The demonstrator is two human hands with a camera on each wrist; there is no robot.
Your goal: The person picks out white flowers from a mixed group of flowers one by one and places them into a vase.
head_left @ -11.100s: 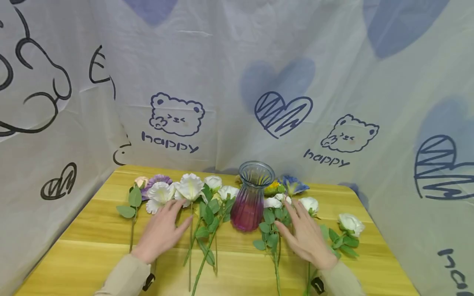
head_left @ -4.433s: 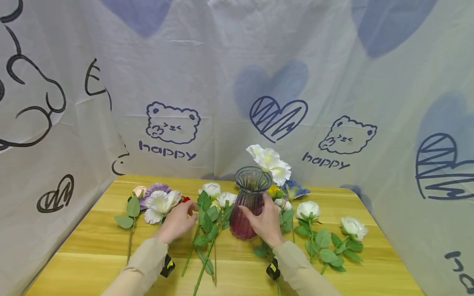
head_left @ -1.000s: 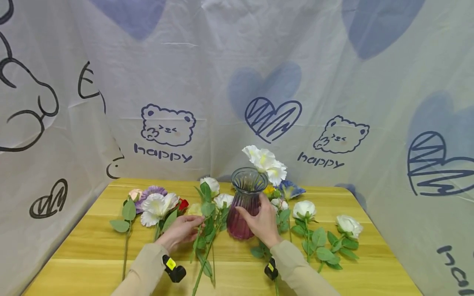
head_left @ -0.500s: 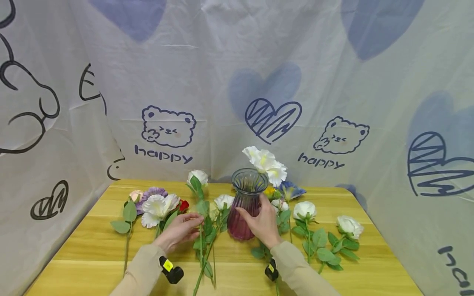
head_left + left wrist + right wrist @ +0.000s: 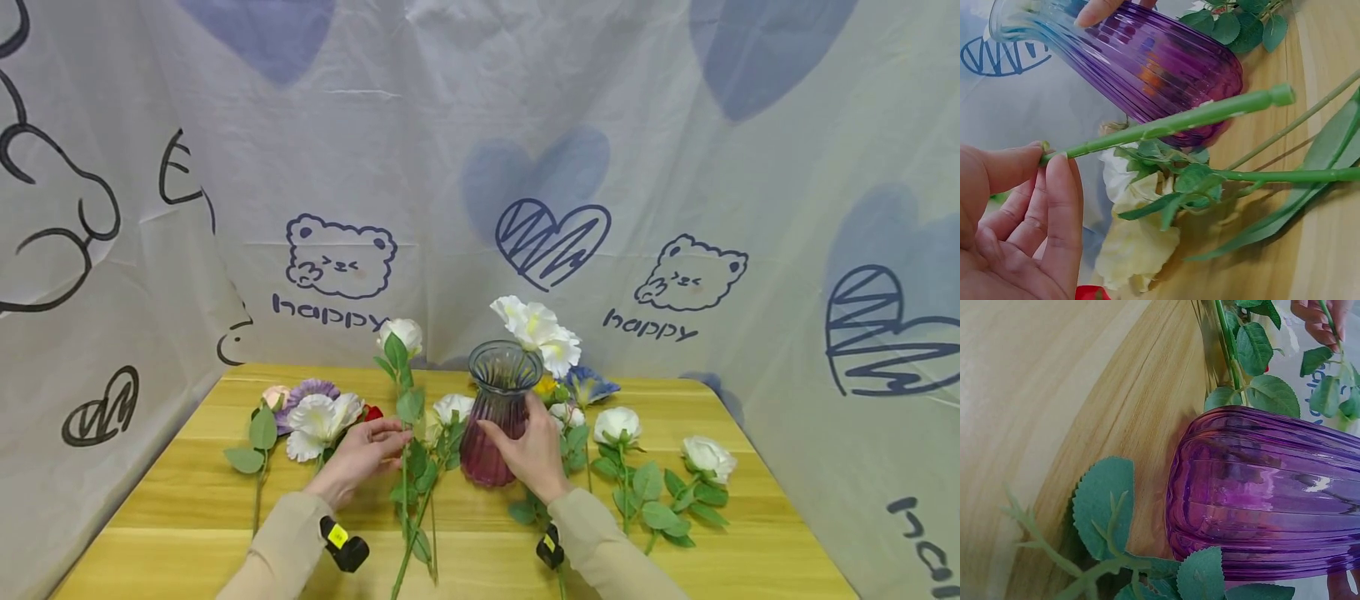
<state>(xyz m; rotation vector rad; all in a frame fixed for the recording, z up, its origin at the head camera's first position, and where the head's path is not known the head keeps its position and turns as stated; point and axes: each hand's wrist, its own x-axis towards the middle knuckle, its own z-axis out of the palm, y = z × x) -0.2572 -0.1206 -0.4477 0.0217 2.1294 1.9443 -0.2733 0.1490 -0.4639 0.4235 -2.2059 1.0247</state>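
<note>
In the head view my left hand [image 5: 366, 457] pinches the green stem of a white rose [image 5: 402, 335], which stands roughly upright left of the vase [image 5: 491, 442]. The left wrist view shows the stem [image 5: 1172, 125] between thumb and fingertips, its cut end free in front of the vase [image 5: 1147, 69]. My right hand [image 5: 534, 448] grips the vase's right side, thumb across its front. A white ruffled flower [image 5: 538, 327] leans out over the rim to the right. In the right wrist view the vase [image 5: 1266, 487] hides most of the right hand.
Left on the wooden table [image 5: 180, 500] lie a purple flower [image 5: 311, 392], a white ruffled flower [image 5: 321, 423] and a red one [image 5: 372, 412]. White roses [image 5: 617, 425] and a blue flower [image 5: 591, 386] lie at right. A printed cloth [image 5: 450, 167] hangs behind.
The white rose in my left hand has been raised from the table and turned more upright. Seconds earlier, the ruffled flower came to stand in the vase and my right hand took hold of the vase.
</note>
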